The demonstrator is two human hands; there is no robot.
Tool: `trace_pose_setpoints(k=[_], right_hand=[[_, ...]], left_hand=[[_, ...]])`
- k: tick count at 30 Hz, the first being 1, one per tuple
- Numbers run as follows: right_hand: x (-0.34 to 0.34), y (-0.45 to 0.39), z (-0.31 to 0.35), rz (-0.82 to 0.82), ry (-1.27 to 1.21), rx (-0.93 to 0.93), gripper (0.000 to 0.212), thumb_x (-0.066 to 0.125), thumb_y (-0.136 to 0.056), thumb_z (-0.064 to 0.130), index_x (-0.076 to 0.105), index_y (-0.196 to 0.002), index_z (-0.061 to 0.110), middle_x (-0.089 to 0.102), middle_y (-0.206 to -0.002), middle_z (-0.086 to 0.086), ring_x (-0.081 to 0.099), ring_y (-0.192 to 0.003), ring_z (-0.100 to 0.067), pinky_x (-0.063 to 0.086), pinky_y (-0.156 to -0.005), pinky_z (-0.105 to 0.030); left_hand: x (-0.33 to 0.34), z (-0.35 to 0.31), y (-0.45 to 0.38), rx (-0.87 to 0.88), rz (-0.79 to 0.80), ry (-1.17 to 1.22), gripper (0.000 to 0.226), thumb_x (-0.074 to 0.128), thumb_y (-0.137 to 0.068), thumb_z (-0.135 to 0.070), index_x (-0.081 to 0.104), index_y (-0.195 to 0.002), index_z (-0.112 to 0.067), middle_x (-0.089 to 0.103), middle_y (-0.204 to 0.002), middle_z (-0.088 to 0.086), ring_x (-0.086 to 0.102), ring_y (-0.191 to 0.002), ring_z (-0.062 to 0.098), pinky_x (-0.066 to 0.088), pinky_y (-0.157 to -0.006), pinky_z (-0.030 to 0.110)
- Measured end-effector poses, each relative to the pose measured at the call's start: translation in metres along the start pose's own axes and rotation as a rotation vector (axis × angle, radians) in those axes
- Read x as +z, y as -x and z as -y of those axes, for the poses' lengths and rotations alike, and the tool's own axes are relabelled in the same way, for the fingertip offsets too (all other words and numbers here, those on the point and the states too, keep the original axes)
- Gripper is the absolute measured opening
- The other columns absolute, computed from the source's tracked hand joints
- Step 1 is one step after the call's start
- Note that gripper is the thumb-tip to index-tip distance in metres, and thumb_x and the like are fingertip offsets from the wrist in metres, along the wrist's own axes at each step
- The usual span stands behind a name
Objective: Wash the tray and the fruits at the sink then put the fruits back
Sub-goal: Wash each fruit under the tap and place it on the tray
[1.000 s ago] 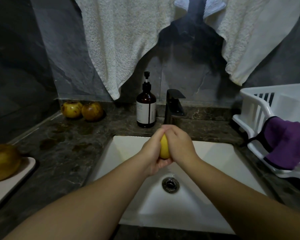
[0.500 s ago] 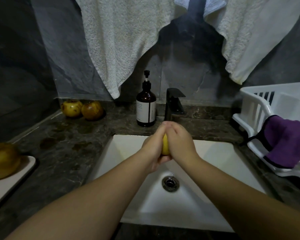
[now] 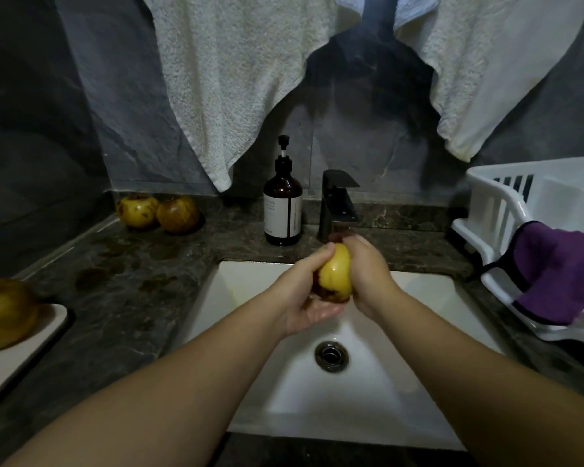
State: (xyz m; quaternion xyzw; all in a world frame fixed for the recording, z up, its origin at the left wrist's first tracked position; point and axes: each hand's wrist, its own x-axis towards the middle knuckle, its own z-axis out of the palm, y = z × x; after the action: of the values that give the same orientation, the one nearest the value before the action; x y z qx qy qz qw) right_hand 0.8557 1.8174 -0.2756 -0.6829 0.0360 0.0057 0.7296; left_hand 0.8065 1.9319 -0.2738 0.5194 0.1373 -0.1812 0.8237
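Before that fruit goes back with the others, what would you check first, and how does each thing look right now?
1. Yellow fruit held firmly by left hand and right hand: ok.
2. Fruit over the sink: ok.
3. Water running from the faucet: cannot tell.
4. Dark spots near the fruit's bottom rinsed off: not ok.
5. Free space on the tray beside the fruit lying there: ok.

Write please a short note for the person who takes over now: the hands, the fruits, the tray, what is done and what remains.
Left hand and right hand both grip one yellow apple over the white sink, below the black faucet.
One apple on the tray at left; two apples on the counter at the back.
Done: cannot tell which are washed.
Left: finish this apple, then return the fruits to the tray.
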Motion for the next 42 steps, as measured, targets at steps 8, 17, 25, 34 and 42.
trace_pose_setpoints(k=[8, 17, 25, 34, 42], right_hand=[[0.022, 0.002, -0.011, -0.035, 0.141, -0.027, 0.033, 0.044, -0.102, 0.046, 0.063, -0.124, 0.031, 0.061, -0.119, -0.006, 0.06, -0.105, -0.023, 0.05, -0.091, -0.04], [0.018, 0.01, -0.015, -0.014, 0.282, -0.275, 0.035, 0.038, -0.097, 0.055, 0.065, -0.104, 0.034, 0.061, -0.114, 0.001, 0.06, -0.104, -0.017, 0.049, -0.089, -0.038], [0.014, 0.007, -0.019, 0.117, 0.297, -0.269, 0.013, 0.051, -0.103, 0.043, 0.063, -0.105, 0.04, 0.056, -0.121, 0.004, 0.056, -0.105, -0.012, 0.049, -0.086, -0.032], [0.005, 0.004, -0.008, 0.113, -0.121, -0.032, 0.02, 0.051, -0.104, 0.04, 0.065, -0.108, 0.027, 0.07, -0.111, -0.018, 0.071, -0.102, -0.034, 0.06, -0.087, -0.051], [0.013, 0.003, -0.022, 0.049, 0.144, -0.016, 0.022, 0.05, -0.102, 0.048, 0.066, -0.099, 0.034, 0.07, -0.1, -0.002, 0.067, -0.095, -0.021, 0.055, -0.082, -0.04]], left_hand=[[0.004, 0.004, -0.004, 0.114, -0.069, 0.012, 0.049, 0.066, -0.096, -0.055, 0.067, -0.13, -0.019, 0.073, -0.12, 0.008, 0.072, -0.104, 0.021, 0.063, -0.067, 0.031], [0.006, 0.007, -0.004, 0.177, -0.052, 0.025, 0.046, 0.059, -0.101, -0.052, 0.064, -0.133, -0.019, 0.073, -0.125, 0.015, 0.073, -0.11, 0.023, 0.062, -0.078, 0.036], [-0.004, 0.002, -0.007, 0.077, 0.02, 0.107, 0.04, 0.061, -0.099, -0.049, 0.071, -0.122, -0.018, 0.079, -0.109, 0.012, 0.075, -0.1, 0.027, 0.064, -0.078, 0.04], [-0.009, 0.002, -0.012, 0.047, 0.039, 0.201, 0.053, 0.065, -0.095, -0.056, 0.071, -0.124, -0.011, 0.078, -0.11, 0.017, 0.077, -0.102, 0.032, 0.064, -0.084, 0.044], [0.002, 0.011, -0.019, 0.148, -0.1, -0.014, 0.041, 0.051, -0.104, -0.055, 0.067, -0.124, -0.023, 0.076, -0.112, 0.011, 0.074, -0.1, 0.024, 0.061, -0.072, 0.034]])
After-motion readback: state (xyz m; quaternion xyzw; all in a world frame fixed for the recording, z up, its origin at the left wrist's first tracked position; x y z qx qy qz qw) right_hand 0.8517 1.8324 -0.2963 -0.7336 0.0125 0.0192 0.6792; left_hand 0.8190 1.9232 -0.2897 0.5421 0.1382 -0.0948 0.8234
